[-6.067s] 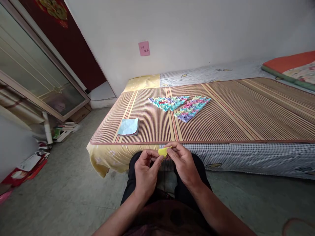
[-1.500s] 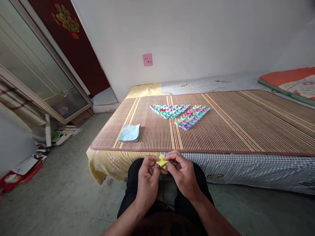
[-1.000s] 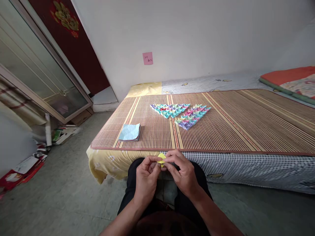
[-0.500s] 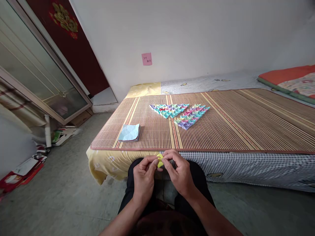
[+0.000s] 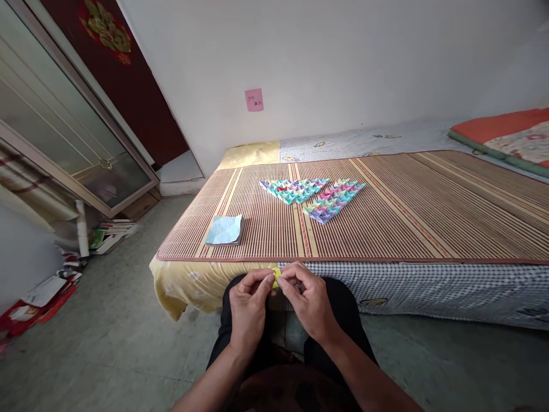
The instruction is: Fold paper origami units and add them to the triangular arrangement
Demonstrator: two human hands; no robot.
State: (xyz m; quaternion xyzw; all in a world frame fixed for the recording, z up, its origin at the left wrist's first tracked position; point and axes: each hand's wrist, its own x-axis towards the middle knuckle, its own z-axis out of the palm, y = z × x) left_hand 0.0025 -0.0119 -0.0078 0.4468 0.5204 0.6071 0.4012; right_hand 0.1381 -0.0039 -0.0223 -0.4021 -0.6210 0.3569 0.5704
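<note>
A small piece of folded yellow paper (image 5: 277, 278) is pinched between my two hands, above my lap at the bed's front edge. My left hand (image 5: 249, 306) grips its left side between thumb and fingers. On the other side, the thumb and forefinger of my right hand (image 5: 309, 300) close on it. Fingers cover much of the paper, so its exact folds are hidden. Ahead on the mat lie two multicoloured assemblies of folded paper, a left one (image 5: 294, 190) and a right one (image 5: 334, 201). A stack of creased light-blue paper squares (image 5: 223, 230) rests nearer, to the left.
A striped bamboo mat (image 5: 386, 229) covers most of the bed. An orange-and-green folded quilt (image 5: 493, 129) lies at the far right. On the wall hangs a pink note (image 5: 254, 99). Books (image 5: 112, 233) sit on the floor at left, by a glass-panelled door (image 5: 64, 103).
Both hands stay pinched on the yellow paper, which has shifted slightly left and shows less of its surface. The whole view has moved a little.
</note>
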